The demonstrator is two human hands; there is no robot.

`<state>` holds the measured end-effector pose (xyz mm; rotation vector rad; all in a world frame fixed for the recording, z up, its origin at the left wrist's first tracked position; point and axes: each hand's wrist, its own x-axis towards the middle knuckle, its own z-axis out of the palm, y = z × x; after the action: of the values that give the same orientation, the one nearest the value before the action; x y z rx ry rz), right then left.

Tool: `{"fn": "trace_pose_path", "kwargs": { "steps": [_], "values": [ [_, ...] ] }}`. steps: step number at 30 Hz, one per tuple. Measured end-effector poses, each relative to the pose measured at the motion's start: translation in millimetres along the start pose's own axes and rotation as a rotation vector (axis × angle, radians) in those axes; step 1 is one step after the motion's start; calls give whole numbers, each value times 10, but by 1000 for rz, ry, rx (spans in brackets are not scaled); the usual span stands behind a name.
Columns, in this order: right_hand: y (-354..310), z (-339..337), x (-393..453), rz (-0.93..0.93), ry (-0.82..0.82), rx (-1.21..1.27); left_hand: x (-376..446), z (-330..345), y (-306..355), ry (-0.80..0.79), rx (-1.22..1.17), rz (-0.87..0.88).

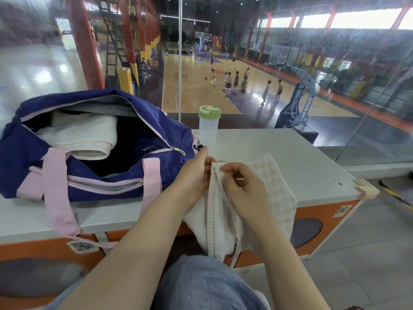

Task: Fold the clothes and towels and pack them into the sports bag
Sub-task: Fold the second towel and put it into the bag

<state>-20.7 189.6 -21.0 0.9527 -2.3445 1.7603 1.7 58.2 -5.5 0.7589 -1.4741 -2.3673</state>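
Note:
A navy sports bag with pink straps lies unzipped on the left of the white table top. Inside it rests a folded pale garment. A white waffle-textured towel hangs over the table's front edge, partly on the top and partly down toward my lap. My left hand pinches the towel's upper corner just right of the bag's end. My right hand grips the same hem a little lower, fingers curled over the cloth. The towel's lower part bunches between my forearms.
A clear bottle with a green lid stands upright behind my hands, close to the bag's end. A glass wall runs along the table's far edge, with a basketball court below. The table's orange front panel faces my knees. A pink strap hangs off the front edge.

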Motion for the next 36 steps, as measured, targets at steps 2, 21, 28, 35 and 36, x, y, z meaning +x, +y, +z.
{"fn": "trace_pose_path", "kwargs": {
  "steps": [2, 21, 28, 35, 36],
  "values": [
    [-2, -43, 45, -12, 21, -29, -29, 12, 34, -83, -10, 42],
    [200, -575, 847, 132, -308, -480, -235, -1, 155, -95, 519, 632],
    [81, -751, 1150, 378, -774, -956, -503, 24, 471, -119, 595, 790],
    [-187, -823, 1159, 560, -1136, -1074, -780, -122, 1002, -34, 661, 919],
    [-182, -793, 1110, 541, -1126, -1005, -819, -124, 1059, -28, 680, 940]
  ]
}}
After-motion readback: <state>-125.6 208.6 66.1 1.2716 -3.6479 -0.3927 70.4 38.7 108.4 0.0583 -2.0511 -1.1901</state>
